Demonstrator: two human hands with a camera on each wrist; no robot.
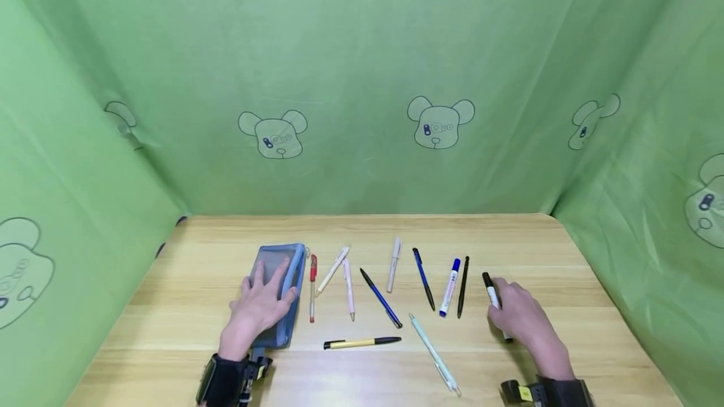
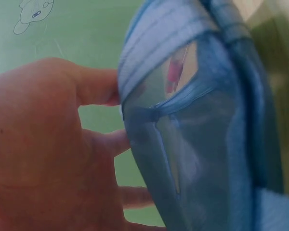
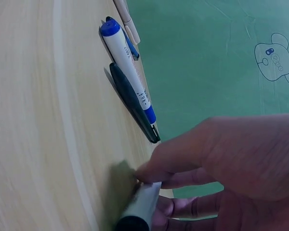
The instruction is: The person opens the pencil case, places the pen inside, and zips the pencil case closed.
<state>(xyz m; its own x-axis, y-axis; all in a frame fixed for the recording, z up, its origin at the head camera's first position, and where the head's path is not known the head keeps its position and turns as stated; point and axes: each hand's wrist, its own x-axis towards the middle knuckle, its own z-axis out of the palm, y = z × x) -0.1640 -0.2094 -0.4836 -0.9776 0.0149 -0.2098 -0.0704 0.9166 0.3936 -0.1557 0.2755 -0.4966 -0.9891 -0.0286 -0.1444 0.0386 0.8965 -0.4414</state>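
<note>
My left hand rests with spread fingers on a blue zippered pencil case, whose mesh panel and blue border show in the left wrist view. There, the fingertips meet the edge of the case. On the right, my right hand pinches a white marker with black ends between thumb and fingers. In the right wrist view the marker sits low in the picture, its shadow on the table beside it. Closest to that hand lie a black pen and a white marker with blue ends.
Between the hands lie a red pen, a white pen, a pale pink pen, a capped pale pen, two blue-black pens, a yellow-black pen and a mint pen. Green cloth surrounds the wooden table.
</note>
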